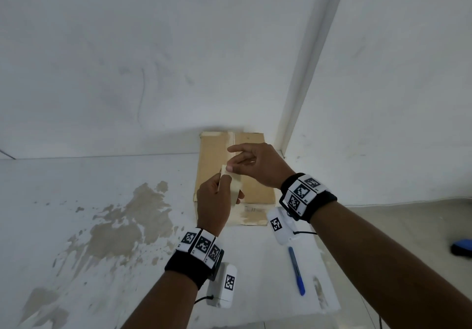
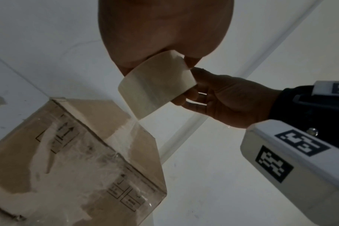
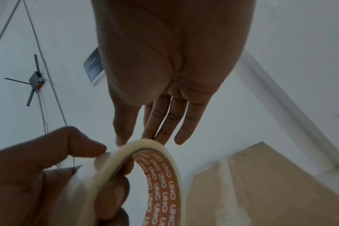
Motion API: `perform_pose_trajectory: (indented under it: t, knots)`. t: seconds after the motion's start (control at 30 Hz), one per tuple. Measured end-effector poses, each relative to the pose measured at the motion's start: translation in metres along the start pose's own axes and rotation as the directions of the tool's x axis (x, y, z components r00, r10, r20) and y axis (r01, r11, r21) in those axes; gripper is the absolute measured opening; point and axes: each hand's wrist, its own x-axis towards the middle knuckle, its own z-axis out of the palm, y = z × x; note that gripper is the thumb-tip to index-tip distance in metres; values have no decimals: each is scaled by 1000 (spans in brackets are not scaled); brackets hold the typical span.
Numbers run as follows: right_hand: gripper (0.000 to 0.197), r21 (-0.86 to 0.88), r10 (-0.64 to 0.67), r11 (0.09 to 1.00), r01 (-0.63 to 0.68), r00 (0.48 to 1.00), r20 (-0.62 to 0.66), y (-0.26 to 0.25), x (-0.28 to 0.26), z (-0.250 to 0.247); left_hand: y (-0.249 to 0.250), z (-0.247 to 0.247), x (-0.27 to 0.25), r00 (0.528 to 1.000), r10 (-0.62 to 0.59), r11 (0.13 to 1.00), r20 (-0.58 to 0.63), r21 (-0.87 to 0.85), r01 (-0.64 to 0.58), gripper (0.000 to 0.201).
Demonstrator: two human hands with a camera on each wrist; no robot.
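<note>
A roll of cream masking tape (image 1: 233,188) stands on edge in my left hand (image 1: 214,197), which grips it with the thumb on the outer face and fingers through the core. Its orange inner core (image 3: 161,175) shows in the right wrist view. My right hand (image 1: 240,161) is just above and behind the roll. Its thumb tip (image 1: 229,168) touches the top of the tape's outer face and its fingers (image 3: 168,119) lie straight past the rim. Behind both hands a brown cardboard box (image 1: 210,155) with torn tape strips rests against the wall.
The box (image 2: 87,152) sits in a corner of white walls beside a white trim strip (image 1: 304,73). A blue pen (image 1: 297,270) lies on a white foam slab near my right forearm. The surface on the left bears a brown stain (image 1: 127,221). A blue object (image 1: 462,248) lies far right.
</note>
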Motion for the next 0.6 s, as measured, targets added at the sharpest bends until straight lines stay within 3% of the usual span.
perform_pose_trajectory:
  t: [0.2,0.6]
  knots:
    - [27,-75,-79,994,77,997,-26,-10,1,-1,4,-4,1,1000,4,1000,-18,9,-3,41]
    - [9,-277,-63,958,76,996,55,-12,3,9,-2,-8,1,999,-14,992,44,128,8,35]
